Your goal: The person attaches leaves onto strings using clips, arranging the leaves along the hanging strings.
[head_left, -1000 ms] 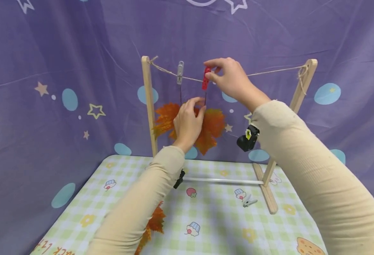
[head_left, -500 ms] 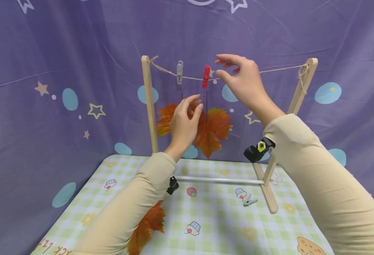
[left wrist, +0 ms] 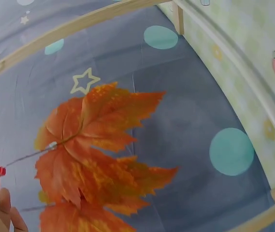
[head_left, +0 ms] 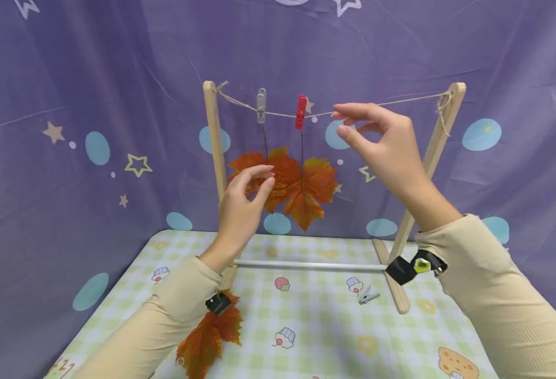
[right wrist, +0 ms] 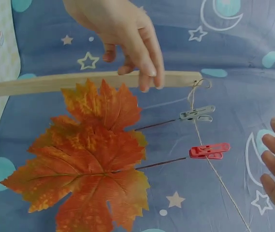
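Two orange maple leaves hang side by side, overlapping, from a twine line [head_left: 325, 113]. A red clothespin [head_left: 301, 112] clips the stem of the right leaf [head_left: 306, 195]; a grey clothespin [head_left: 261, 106] clips the stem of the left leaf [head_left: 249, 160]. My left hand [head_left: 243, 202] is in front of the left leaf, fingers loosely bent and holding nothing. To the right of the red clothespin, my right hand [head_left: 386, 142] is raised just below the line, thumb and fingers apart with nothing between them. Both clothespins and stems show fully in the right wrist view.
A wooden frame with a right post [head_left: 436, 142] and left post [head_left: 215, 137] carries the twine; a white rod [head_left: 306, 265] joins its feet. Another maple leaf [head_left: 211, 337] lies on the checked tablecloth at front left. A loose grey clothespin [head_left: 367, 296] lies near the right foot.
My right hand has let go of the red clothespin and moved right and down. My left hand has come away from the leaf stem, leftward and down. The right leaf now hangs freely.
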Demonstrator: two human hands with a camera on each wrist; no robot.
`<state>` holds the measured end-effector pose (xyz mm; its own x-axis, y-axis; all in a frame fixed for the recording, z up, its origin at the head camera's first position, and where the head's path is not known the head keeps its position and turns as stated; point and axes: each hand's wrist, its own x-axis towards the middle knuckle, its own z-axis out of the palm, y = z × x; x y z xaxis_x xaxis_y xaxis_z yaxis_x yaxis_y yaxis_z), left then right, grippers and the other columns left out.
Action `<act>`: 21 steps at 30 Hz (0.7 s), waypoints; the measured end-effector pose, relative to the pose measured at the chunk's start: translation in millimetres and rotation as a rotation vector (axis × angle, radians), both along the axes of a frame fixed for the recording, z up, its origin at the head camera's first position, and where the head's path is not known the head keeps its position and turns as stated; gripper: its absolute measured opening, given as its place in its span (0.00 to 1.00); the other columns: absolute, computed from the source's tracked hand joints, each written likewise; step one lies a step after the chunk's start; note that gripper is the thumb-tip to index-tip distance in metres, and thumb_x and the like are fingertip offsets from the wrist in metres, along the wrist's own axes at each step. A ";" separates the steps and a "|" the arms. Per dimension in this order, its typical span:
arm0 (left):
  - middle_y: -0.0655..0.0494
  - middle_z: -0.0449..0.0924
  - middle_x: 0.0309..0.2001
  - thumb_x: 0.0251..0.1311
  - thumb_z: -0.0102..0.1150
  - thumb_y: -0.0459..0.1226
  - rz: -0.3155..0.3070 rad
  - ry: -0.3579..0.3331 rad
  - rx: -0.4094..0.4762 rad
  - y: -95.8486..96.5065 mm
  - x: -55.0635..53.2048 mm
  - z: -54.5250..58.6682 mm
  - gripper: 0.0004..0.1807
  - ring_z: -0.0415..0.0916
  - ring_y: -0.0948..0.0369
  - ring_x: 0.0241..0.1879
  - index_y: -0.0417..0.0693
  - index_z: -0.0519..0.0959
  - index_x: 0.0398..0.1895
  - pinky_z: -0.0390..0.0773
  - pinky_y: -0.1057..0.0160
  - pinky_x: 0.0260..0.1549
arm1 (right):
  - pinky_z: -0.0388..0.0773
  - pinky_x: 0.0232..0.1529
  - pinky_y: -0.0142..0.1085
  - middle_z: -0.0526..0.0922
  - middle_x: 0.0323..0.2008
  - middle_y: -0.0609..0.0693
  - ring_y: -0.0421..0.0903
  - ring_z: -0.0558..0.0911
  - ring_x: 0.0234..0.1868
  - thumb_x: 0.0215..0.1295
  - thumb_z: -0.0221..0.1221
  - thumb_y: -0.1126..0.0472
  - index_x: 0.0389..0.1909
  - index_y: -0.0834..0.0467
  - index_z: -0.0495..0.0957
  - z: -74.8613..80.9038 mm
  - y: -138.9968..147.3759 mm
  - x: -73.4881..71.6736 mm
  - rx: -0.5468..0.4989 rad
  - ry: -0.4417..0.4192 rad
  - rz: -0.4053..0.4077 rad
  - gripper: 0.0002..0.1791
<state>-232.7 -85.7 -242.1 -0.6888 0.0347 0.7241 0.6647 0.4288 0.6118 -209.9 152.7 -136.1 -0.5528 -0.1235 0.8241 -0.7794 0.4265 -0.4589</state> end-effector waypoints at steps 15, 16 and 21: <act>0.63 0.81 0.50 0.69 0.58 0.50 0.092 -0.180 -0.127 -54.9 26.3 -33.2 0.15 0.73 0.63 0.40 0.58 0.80 0.55 0.67 0.60 0.31 | 0.76 0.47 0.30 0.87 0.42 0.46 0.43 0.83 0.42 0.61 0.62 0.78 0.49 0.68 0.83 -48.7 23.1 38.2 -0.087 0.049 0.045 0.15; 0.62 0.81 0.49 0.69 0.58 0.50 0.092 -0.194 -0.134 -57.5 26.6 -35.9 0.15 0.73 0.63 0.40 0.58 0.80 0.55 0.68 0.60 0.32 | 0.76 0.47 0.30 0.87 0.42 0.46 0.43 0.83 0.42 0.61 0.62 0.78 0.49 0.67 0.83 -52.1 24.6 39.7 -0.086 0.043 0.040 0.15; 0.61 0.81 0.48 0.70 0.57 0.50 0.086 -0.265 -0.138 -70.2 26.5 -50.5 0.15 0.73 0.62 0.41 0.58 0.81 0.54 0.71 0.61 0.35 | 0.75 0.48 0.28 0.87 0.43 0.47 0.42 0.82 0.42 0.60 0.62 0.79 0.49 0.67 0.83 -69.6 33.3 43.8 -0.074 0.006 0.020 0.16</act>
<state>-206.2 -155.9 -292.6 -0.8578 0.0532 0.5113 0.4471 0.5679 0.6911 -166.1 186.0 -205.7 -0.5460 -0.0729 0.8346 -0.7903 0.3755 -0.4842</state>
